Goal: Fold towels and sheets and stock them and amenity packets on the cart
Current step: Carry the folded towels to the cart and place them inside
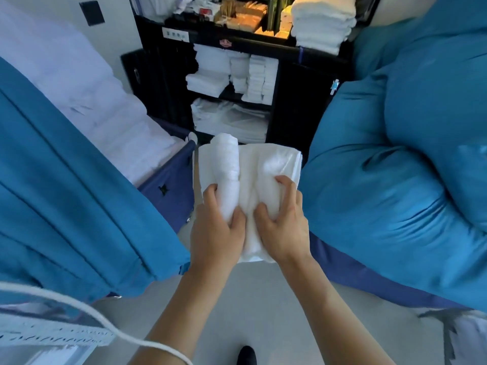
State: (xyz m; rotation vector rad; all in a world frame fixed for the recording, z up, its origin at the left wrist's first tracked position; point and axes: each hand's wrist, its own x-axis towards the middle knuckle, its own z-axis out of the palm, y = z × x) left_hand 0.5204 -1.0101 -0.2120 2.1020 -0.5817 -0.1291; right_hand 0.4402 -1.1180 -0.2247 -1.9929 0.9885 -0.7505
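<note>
Both your forearms reach straight out from the bottom of the view, close together and nearly parallel, wrists level, backs of the hands up. Your left hand (pixel 217 233) has its fingers curled over the near end of a rolled white towel (pixel 228 167), thumb tucked against its inner side, so the roll lies pinned on the left of the folded white towels (pixel 274 164) beneath it. Your right hand (pixel 282 227) grips the right part of that same bundle, thumb and fingers bent and dug into the soft cloth, bunching it. The bundle hangs in the air between you and the black cart (pixel 295 106), above the pale floor (pixel 253 306). The cart stands just ahead, its open shelves filled with stacks of folded white linen (pixel 232 75), a tall towel pile (pixel 322 25) on its top right and small packets (pixel 247 17) in the top tray. Blue bedding (pixel 395 154) bulges on your right; a blue cover (pixel 66 193) and white sheets (pixel 87 83) lie on your left.
</note>
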